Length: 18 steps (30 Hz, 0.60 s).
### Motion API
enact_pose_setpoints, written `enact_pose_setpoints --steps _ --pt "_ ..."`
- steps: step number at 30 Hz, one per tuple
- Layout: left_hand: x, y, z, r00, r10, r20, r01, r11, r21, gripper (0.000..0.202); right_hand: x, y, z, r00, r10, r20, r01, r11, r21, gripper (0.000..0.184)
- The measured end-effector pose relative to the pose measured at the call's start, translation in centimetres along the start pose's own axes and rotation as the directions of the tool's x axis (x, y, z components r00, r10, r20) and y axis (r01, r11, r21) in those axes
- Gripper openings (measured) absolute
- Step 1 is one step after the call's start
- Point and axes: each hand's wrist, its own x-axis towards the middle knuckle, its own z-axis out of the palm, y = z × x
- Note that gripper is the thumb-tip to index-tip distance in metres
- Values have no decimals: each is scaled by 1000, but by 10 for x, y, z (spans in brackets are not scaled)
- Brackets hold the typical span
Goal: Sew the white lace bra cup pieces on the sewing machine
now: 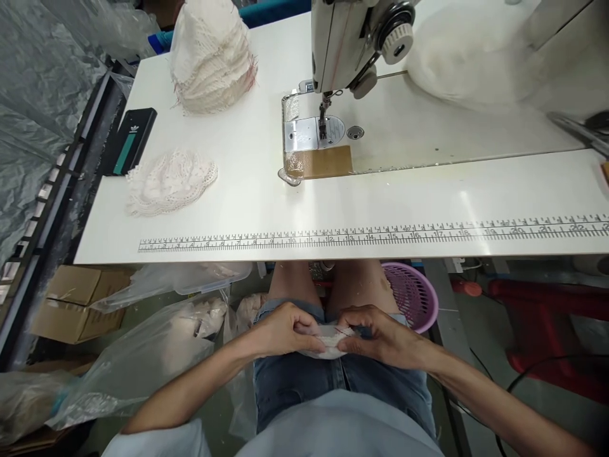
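Over my lap, a small white lace fabric piece (328,343) is stretched between both hands. My left hand (288,330) pinches its left end between thumb and fingers. At the other end, my right hand (373,336) grips it the same way, with a bit of reddish thread near the fingertips. Beyond the table edge stands a sewing machine (333,51), its presser foot (323,120) over the metal needle plate (304,133). On the table's left lies a flat white lace piece (172,181), and behind it a tall stack of cream lace pieces (212,57).
A black phone-like object (130,141) lies at the table's left edge. The white table (238,209) has a printed ruler (371,238) along its front. Scissors (578,133) rest at the right. Below are a purple basket (413,298), a cardboard box (78,304) and plastic bags (143,355).
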Motion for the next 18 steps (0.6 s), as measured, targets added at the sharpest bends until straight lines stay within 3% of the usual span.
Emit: enact_pose_setpoints --steps 7,18 --pt "-2 12 1 1000 31 5 -31 998 63 36 2 -8 2 1000 -17 -9 16 996 -88 28" --pt "-2 1 4 999 17 -44 -16 1000 24 26 -11 1 2 994 -40 -97 38 999 -27 30"
